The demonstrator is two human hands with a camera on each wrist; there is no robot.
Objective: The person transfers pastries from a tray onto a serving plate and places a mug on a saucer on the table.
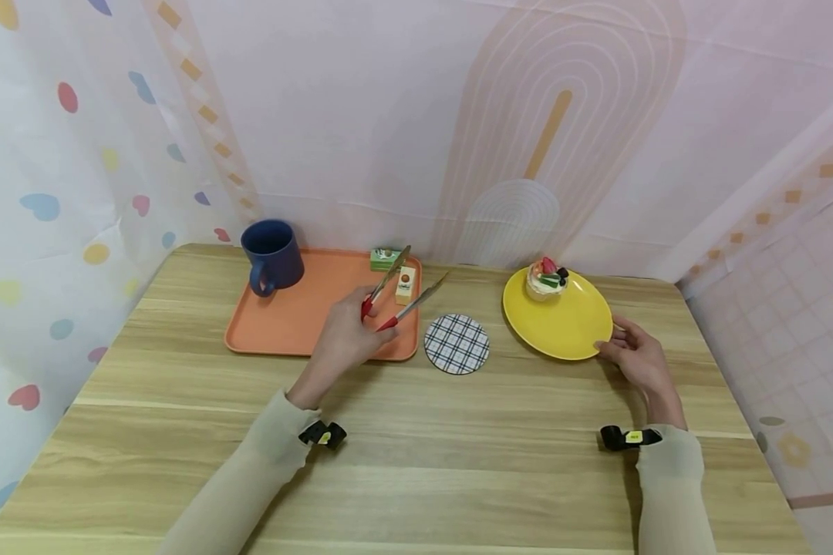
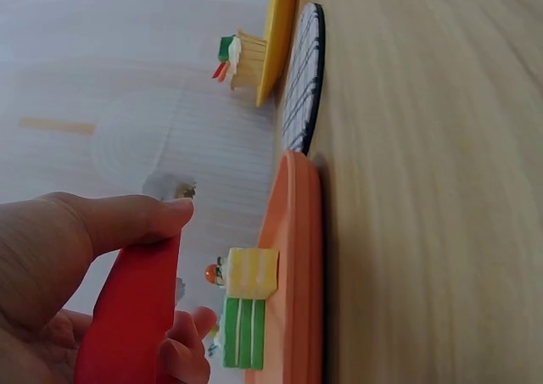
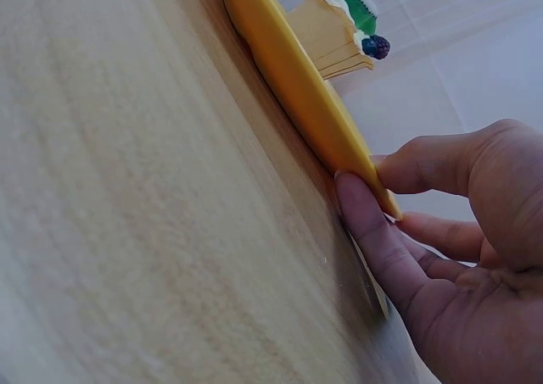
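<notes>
My left hand [image 1: 347, 331] grips a pair of tongs [image 1: 418, 301] with red handles and metal arms, its tips spread apart. In the head view the tong arms pass either side of a small yellow cake slice [image 1: 405, 286], above the orange tray's right end. Beside that slice lies a green cake slice [image 1: 383, 260]. A red handle [image 2: 131, 312] fills the left hand in the left wrist view. My right hand [image 1: 642, 362] pinches the near right rim of a yellow plate [image 1: 562, 331] between thumb and fingers. A fruit-topped cupcake [image 1: 546, 284] stands toward the plate's back left.
The orange tray [image 1: 271, 331] carries a dark blue mug [image 1: 281, 262] at its back left corner. Between tray and plate lies a round checked coaster [image 1: 456, 344]. A patterned cloth [image 1: 361, 116] hangs behind the wooden table [image 1: 458, 478].
</notes>
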